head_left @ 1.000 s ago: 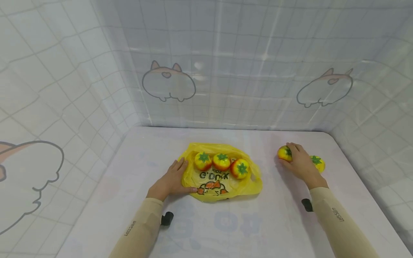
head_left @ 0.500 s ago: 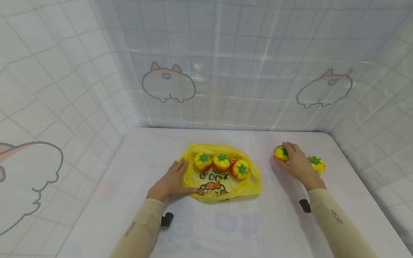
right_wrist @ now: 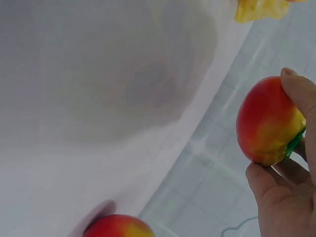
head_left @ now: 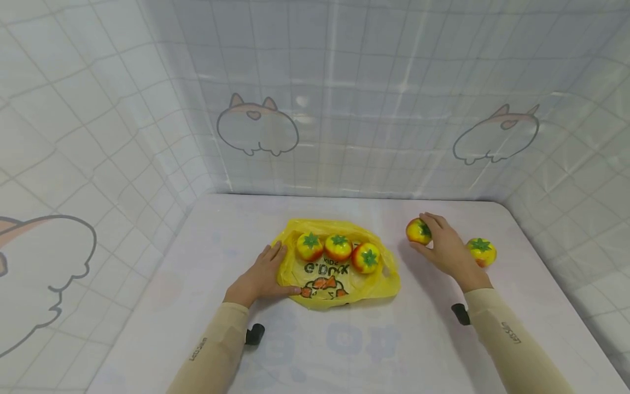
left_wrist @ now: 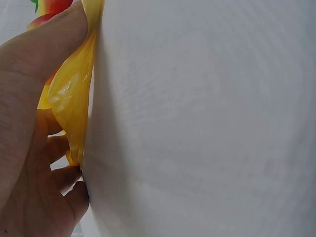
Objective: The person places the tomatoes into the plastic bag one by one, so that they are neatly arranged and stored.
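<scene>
Your right-hand grip [head_left: 449, 251] pinches a held fruit [head_left: 416, 232], red and yellow, between thumb and fingers on opposite sides, its green leaf top turned toward your palm; it seems lifted off the table [head_left: 418, 345], to the right of the yellow bag [head_left: 390, 285] and apart from it. Your left-hand grip [head_left: 262, 276] rests with fingers and thumb spread on the bag's left edge. Inside the bag's rim sit a left fruit [head_left: 309, 246], a middle fruit [head_left: 338, 248] and a right fruit [head_left: 366, 258], while a loose fruit [head_left: 481, 251] lies beyond your right wrist. The glossy skin suggests a light, firm, moulded piece, rather slippery and not fragile, so hold it round its widest part and leave the leaf top unloaded. The bag looks thin and limp and should shift easily; its edge is the place to steady it.
</scene>
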Demonstrator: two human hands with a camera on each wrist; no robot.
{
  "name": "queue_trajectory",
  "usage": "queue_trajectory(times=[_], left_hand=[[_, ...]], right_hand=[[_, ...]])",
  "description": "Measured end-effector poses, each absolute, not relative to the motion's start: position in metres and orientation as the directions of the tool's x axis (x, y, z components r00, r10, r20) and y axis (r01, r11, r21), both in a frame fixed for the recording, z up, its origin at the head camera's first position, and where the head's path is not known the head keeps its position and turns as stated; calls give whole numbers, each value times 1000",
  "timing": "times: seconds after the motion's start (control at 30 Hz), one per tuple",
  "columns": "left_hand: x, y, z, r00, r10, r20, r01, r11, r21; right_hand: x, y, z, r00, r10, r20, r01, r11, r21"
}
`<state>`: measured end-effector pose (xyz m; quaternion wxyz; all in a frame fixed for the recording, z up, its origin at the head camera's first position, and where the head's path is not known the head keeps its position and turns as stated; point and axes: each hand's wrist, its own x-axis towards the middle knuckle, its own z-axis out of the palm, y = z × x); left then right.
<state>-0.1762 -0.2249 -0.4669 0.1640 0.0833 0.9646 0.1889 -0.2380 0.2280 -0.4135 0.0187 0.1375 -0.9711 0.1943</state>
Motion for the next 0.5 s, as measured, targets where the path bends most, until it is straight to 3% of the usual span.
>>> queue_trajectory(times=[0.5], left_hand=[[-175,-224,-464,-930,224,-292,103,921,377]], right_hand=[[-235,208,-406,-925,-351,143,-379,835,-398]])
